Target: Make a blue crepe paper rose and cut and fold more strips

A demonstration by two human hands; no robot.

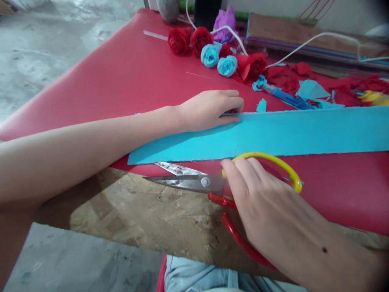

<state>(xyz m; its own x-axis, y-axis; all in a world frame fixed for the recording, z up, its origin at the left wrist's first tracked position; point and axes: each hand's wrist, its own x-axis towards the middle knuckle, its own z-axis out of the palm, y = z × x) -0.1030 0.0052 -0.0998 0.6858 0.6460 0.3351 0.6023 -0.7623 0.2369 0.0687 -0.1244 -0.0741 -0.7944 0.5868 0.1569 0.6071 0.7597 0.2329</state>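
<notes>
A long strip of light blue paper point(291, 132) lies across the near part of the red table cover, running out of view on the right. My left hand point(214, 109) is at its far edge, thumb on the paper and the other fingers curled around beyond that edge; their tips are partly hidden. Below the strip, my right hand point(264, 207) is closed around a pair of scissors point(205, 181) with one yellow and one red handle. The blades are parted and point left. One tip is near the strip's near edge, with no paper visible between the blades.
Red paper roses point(179, 40) and blue paper roses point(227, 66) sit at the back, near a white cable point(313, 37). A blue pen point(288, 96) lies among paper scraps point(313, 89). The table's bare board edge point(146, 219) faces my lap.
</notes>
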